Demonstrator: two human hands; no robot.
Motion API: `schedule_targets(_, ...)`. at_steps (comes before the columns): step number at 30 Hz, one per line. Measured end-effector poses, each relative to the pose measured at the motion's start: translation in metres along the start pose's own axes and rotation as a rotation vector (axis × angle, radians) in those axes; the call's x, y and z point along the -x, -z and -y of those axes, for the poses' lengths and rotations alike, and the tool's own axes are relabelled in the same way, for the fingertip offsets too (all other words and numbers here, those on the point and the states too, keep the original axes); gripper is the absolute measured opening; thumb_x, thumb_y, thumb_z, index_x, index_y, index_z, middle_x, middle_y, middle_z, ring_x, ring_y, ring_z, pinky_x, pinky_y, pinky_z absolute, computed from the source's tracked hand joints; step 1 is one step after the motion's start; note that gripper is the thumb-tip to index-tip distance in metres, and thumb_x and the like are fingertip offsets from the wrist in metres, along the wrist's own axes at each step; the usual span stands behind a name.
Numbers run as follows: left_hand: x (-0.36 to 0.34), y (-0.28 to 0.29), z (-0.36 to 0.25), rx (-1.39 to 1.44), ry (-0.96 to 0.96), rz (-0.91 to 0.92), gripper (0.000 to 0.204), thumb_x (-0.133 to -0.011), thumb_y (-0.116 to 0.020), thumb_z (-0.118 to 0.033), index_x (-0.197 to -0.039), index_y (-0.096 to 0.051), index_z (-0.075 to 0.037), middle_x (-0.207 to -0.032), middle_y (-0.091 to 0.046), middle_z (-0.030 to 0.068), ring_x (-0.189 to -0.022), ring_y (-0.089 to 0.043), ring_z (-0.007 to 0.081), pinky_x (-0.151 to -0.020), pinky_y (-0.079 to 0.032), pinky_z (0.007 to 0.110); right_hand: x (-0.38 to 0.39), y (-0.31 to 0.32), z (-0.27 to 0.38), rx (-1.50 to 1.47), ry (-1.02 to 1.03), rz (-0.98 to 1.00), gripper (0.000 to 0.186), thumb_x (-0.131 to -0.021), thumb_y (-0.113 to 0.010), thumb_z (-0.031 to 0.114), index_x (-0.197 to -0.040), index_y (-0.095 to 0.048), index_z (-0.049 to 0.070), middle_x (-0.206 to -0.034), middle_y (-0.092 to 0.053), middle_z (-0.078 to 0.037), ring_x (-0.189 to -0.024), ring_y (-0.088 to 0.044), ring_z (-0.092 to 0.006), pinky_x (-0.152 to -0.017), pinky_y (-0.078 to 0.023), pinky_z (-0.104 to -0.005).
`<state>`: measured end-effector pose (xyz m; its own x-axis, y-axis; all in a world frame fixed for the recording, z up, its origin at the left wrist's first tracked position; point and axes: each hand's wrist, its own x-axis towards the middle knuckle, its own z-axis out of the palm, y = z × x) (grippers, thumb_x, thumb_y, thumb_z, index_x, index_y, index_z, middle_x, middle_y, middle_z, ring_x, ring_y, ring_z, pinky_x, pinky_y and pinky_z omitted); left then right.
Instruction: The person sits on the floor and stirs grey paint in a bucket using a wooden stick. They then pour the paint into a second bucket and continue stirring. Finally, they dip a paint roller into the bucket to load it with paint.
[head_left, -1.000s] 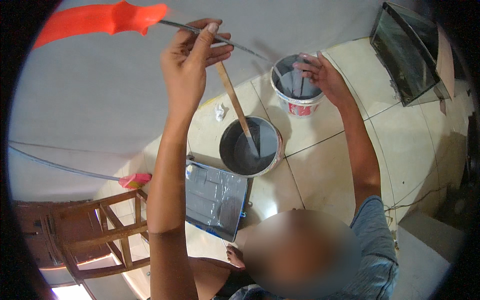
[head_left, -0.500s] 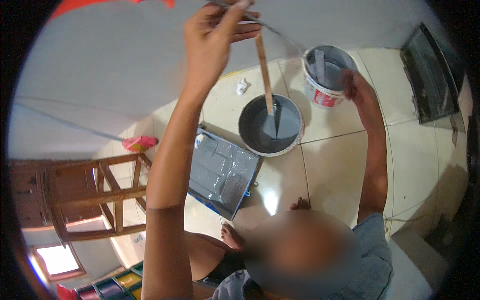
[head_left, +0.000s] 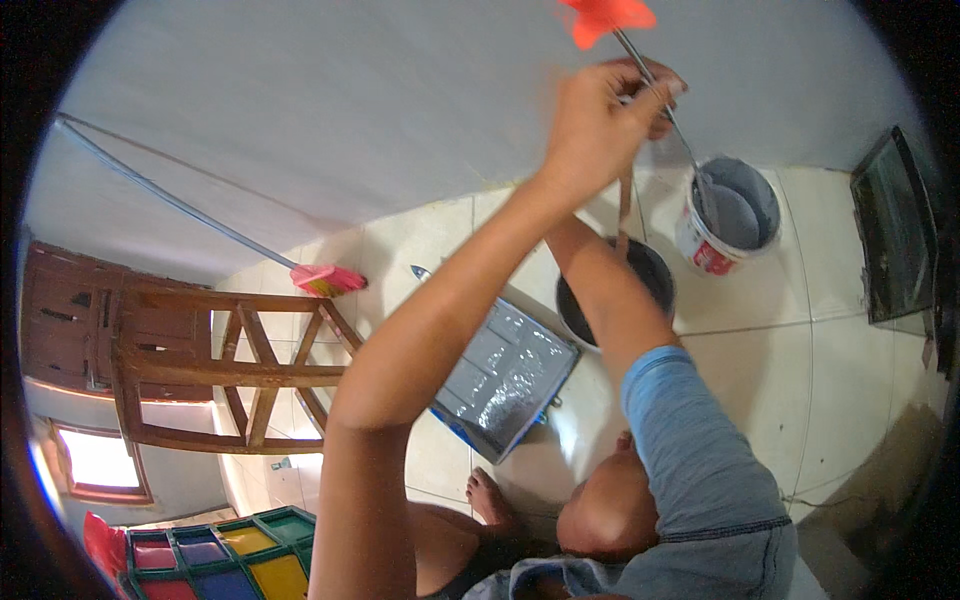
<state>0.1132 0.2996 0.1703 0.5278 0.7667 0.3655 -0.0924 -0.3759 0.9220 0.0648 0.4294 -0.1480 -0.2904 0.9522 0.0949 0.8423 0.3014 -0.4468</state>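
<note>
My left hand [head_left: 610, 115] is closed around a thin grey metal rod [head_left: 683, 135]. A red-orange star-shaped piece [head_left: 606, 16], cut off by the top edge, shows at the rod's upper end. Downward the rod slants into a white bucket [head_left: 745, 262] of grey paint, against a flat grey paint-coated strip [head_left: 708, 205]; whether they are joined I cannot tell. My right forearm [head_left: 600, 275] reaches up beneath the left one, and its hand is hidden there. That arm partly covers a bucket of dark grey paint [head_left: 668, 290], where a wooden stick [head_left: 625, 205] stands upright.
A blue-edged paint tray [head_left: 505, 360] coated in wet grey paint lies left of the dark bucket. A wooden frame [head_left: 230, 370] and a pink broom [head_left: 330, 279] are at the left. One dark glass panel [head_left: 890, 230] leans at the right. Grey wall [head_left: 380, 120] rises behind.
My left hand has shifted right with the rod, closer to the white bucket. My right arm has swung left from that bucket's rim to beneath my left forearm. The view has shifted too.
</note>
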Motion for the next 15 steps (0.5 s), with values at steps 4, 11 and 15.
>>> schedule_targets(4,0.009,0.012,-0.007,-0.016,0.016,-0.019,0.018,-0.089,-0.062,-0.013,-0.093,-0.067,0.004,-0.076,-0.066,0.0083,-0.062,-0.063,0.0113,-0.059,-0.054,0.025,-0.02,-0.036,0.0,0.031,-0.097,0.051,0.033,-0.085,-0.06,0.034,-0.097,-0.065,0.003,-0.091,-0.067,-0.019,-0.084,-0.066,-0.0313,-0.078,-0.051,-0.042)
schedule_targets(11,0.02,0.016,-0.001,0.013,0.008,-0.023,0.019,-0.089,-0.059,-0.011,-0.099,-0.067,0.003,-0.084,-0.068,0.0093,-0.069,-0.065,0.0125,-0.065,-0.055,0.025,-0.034,-0.065,-0.002,0.016,-0.121,0.0,0.031,-0.083,-0.061,0.031,-0.096,-0.066,0.004,-0.088,-0.068,-0.018,-0.082,-0.067,-0.0318,-0.075,-0.052,-0.043)
schedule_targets(15,0.024,0.019,-0.005,-0.034,0.0,-0.016,0.02,-0.091,-0.058,-0.012,-0.101,-0.067,0.002,-0.088,-0.067,0.0096,-0.075,-0.066,0.0132,-0.068,-0.056,0.026,-0.031,-0.063,0.013,-0.06,-0.088,-0.057,0.029,-0.082,-0.062,0.03,-0.095,-0.067,0.004,-0.086,-0.068,-0.018,-0.081,-0.067,-0.0322,-0.074,-0.053,-0.0436)
